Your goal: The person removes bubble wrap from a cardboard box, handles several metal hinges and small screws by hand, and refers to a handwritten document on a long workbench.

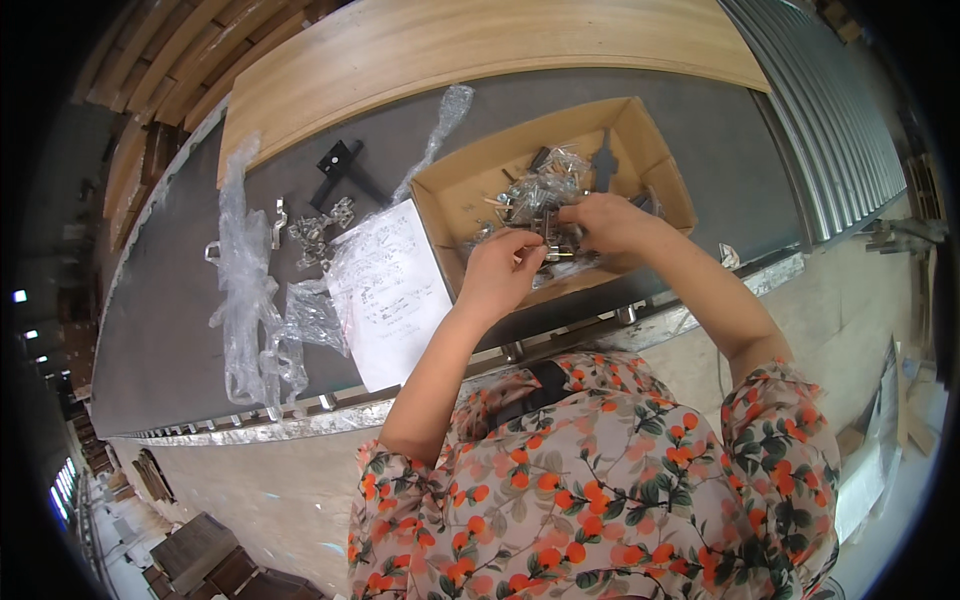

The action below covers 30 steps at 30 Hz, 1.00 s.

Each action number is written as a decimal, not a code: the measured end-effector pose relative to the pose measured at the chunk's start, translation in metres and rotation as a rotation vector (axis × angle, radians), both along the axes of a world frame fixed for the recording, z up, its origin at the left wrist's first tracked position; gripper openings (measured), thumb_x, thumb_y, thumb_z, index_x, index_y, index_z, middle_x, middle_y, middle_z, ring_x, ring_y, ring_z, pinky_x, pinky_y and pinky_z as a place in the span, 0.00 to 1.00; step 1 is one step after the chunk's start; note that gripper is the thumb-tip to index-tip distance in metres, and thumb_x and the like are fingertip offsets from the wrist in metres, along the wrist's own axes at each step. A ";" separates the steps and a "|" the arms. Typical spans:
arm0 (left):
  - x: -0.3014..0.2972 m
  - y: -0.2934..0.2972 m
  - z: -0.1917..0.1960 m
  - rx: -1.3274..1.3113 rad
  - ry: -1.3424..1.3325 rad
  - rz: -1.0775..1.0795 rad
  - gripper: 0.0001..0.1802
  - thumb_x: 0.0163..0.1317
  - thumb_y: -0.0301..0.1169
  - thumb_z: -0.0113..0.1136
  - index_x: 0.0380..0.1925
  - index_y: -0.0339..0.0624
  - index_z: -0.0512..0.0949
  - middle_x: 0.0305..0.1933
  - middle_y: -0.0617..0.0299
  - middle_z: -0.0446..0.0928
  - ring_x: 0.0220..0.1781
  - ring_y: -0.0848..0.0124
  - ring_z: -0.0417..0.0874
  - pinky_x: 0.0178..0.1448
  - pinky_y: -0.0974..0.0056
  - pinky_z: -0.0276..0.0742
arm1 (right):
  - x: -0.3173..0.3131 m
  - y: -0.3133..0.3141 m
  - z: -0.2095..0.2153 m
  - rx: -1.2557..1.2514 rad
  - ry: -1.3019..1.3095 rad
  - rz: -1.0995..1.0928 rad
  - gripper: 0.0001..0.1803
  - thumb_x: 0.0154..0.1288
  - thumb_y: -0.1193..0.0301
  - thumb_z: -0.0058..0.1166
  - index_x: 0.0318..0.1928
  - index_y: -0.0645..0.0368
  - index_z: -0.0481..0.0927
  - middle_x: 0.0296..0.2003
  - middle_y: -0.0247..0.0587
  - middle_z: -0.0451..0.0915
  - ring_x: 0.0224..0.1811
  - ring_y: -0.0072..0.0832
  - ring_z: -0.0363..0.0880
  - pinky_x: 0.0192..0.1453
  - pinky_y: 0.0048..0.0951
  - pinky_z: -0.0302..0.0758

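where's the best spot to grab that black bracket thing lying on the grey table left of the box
Probably the long thin arm of the black bracket, taken from above with fingers on its two long edges. It lies flat on the grey table with bare surface around it, and the arm looks narrower than the blocky end. Its exact shape is too small to tell.

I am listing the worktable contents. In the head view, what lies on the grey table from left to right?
Crumpled clear plastic wrap → small metal parts → white printed sheet → left hand → right hand, both over the cardboard box.
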State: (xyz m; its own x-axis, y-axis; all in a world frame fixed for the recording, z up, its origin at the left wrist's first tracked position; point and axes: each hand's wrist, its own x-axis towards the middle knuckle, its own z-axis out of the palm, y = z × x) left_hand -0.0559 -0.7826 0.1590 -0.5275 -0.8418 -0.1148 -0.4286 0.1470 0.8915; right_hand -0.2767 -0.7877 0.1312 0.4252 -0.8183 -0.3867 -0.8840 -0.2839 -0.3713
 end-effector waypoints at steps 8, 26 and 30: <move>0.018 0.000 -0.008 0.281 0.268 0.165 0.14 0.59 0.28 0.59 0.45 0.35 0.76 0.42 0.58 0.77 0.37 0.76 0.76 0.41 0.72 0.73 | -0.042 -0.020 0.052 0.248 -0.843 -0.710 0.12 0.58 0.65 0.60 0.36 0.58 0.76 0.24 0.33 0.78 0.18 0.15 0.69 0.18 0.16 0.63; -0.004 -0.005 0.009 0.551 0.626 0.139 0.20 0.56 0.25 0.62 0.49 0.32 0.73 0.34 0.63 0.78 0.34 0.79 0.77 0.40 0.74 0.74 | 0.035 0.009 0.045 -0.223 -0.803 -0.490 0.22 0.56 0.54 0.60 0.36 0.64 0.78 0.20 0.40 0.76 0.21 0.25 0.72 0.27 0.27 0.70; 0.002 -0.011 0.009 0.542 0.515 0.054 0.18 0.52 0.23 0.63 0.44 0.32 0.76 0.31 0.64 0.78 0.32 0.79 0.77 0.37 0.74 0.73 | 0.044 0.011 0.066 -0.136 -0.718 -0.473 0.17 0.59 0.60 0.59 0.38 0.63 0.78 0.20 0.35 0.77 0.23 0.17 0.71 0.27 0.24 0.68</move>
State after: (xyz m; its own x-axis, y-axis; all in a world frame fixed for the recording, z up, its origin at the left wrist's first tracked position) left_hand -0.0543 -0.7933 0.1679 -0.5858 -0.7640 -0.2705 0.0682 -0.3791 0.9229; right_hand -0.2327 -0.7762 0.1974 0.1322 -0.9904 -0.0414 -0.4858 -0.0284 -0.8736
